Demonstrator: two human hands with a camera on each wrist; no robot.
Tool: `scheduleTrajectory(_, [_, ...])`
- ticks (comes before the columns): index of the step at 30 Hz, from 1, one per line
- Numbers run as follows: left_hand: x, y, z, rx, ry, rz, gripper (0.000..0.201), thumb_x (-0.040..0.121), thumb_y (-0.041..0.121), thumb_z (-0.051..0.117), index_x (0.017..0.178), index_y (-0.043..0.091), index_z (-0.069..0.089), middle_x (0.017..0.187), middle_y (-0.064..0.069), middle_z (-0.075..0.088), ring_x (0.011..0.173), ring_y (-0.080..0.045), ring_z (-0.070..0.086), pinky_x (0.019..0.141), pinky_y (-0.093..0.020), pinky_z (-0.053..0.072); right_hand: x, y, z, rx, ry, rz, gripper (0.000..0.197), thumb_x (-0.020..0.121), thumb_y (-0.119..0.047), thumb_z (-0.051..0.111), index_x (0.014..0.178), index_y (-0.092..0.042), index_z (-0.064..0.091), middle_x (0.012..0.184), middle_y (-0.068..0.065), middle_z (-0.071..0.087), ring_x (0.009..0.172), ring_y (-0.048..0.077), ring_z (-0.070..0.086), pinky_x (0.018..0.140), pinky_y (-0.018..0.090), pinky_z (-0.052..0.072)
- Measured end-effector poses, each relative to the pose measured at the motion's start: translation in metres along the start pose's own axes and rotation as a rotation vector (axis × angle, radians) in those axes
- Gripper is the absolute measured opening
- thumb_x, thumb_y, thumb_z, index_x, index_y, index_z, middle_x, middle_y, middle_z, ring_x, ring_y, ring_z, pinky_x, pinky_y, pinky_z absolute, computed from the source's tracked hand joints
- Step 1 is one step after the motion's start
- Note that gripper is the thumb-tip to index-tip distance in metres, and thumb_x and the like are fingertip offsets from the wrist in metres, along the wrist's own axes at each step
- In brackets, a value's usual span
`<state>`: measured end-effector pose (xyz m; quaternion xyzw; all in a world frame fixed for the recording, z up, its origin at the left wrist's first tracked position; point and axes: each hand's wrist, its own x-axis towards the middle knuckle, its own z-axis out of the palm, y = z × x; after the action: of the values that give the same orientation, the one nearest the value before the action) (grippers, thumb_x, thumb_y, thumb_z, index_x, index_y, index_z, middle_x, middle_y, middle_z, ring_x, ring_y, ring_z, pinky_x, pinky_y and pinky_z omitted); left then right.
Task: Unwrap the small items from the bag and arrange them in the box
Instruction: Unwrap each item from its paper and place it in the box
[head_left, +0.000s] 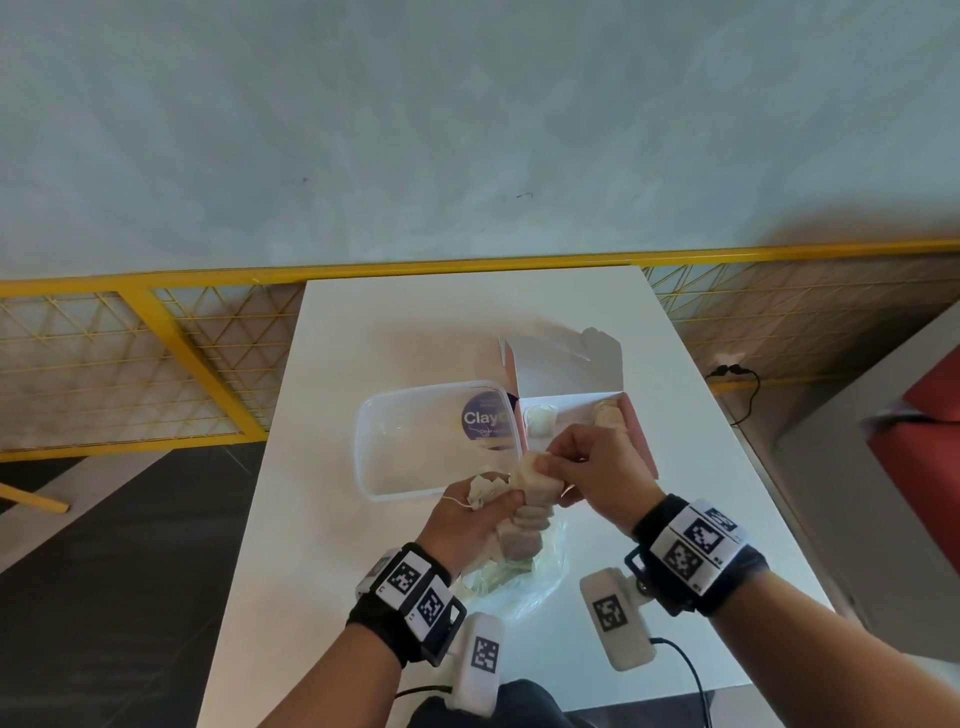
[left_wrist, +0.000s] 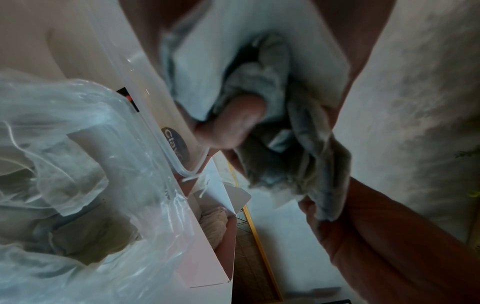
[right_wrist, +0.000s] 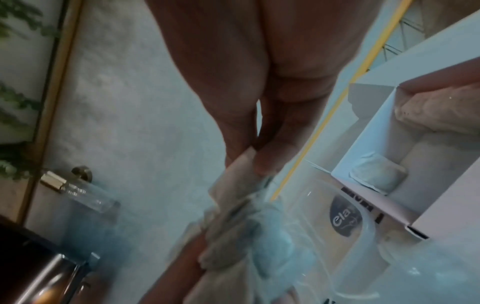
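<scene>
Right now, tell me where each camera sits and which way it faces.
Head: worn high, looks down at the table; both forearms, left hand and right hand show.
Left wrist: looks along the left hand, thumb on crumpled wrappers.
Right wrist: looks along the right hand's fingers pinching an item.
All three share the open box and clear plastic container.

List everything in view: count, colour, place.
table: one, white, centre.
box: one, pink outside and white inside, lid open, far right on table.
small items in box: at least two, off-white, inside box.
plastic tub: one, clear with purple label, left of box.
bag: one, clear, near edge under hands.
stack of small items: one, beige, held above bag.
fence: yellow, behind table.
left hand: grips stack and wrappers.
right hand: pinches top item.
</scene>
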<state>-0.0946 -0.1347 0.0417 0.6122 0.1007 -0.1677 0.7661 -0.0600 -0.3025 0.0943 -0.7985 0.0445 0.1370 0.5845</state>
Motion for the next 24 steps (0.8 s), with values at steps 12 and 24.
scheduleTrajectory(12, [0.0,-0.004,-0.006,-0.037,0.0,-0.023,0.02,0.083,-0.002,0.064,0.079,0.018,0.069,0.074,-0.001,0.07,0.075,-0.022,0.062,0.082,-0.041,0.049,0.0,0.004,-0.007,-0.111,-0.146,0.028,0.014,0.081,-0.018,0.072,0.079,-0.006,0.063,0.057,0.004,0.064,0.051,0.015,0.056,0.043,0.023,0.04])
scheduleTrajectory(24, [0.009,-0.007,-0.008,0.025,-0.046,0.063,0.017,0.085,0.005,0.066,0.079,0.019,0.072,0.079,-0.007,0.07,0.077,-0.025,0.064,0.077,-0.042,0.053,-0.009,-0.006,-0.012,-0.014,-0.204,0.007,0.013,0.077,-0.011,0.074,0.072,-0.01,0.063,0.051,0.005,0.056,0.043,0.013,0.047,0.044,0.017,0.033])
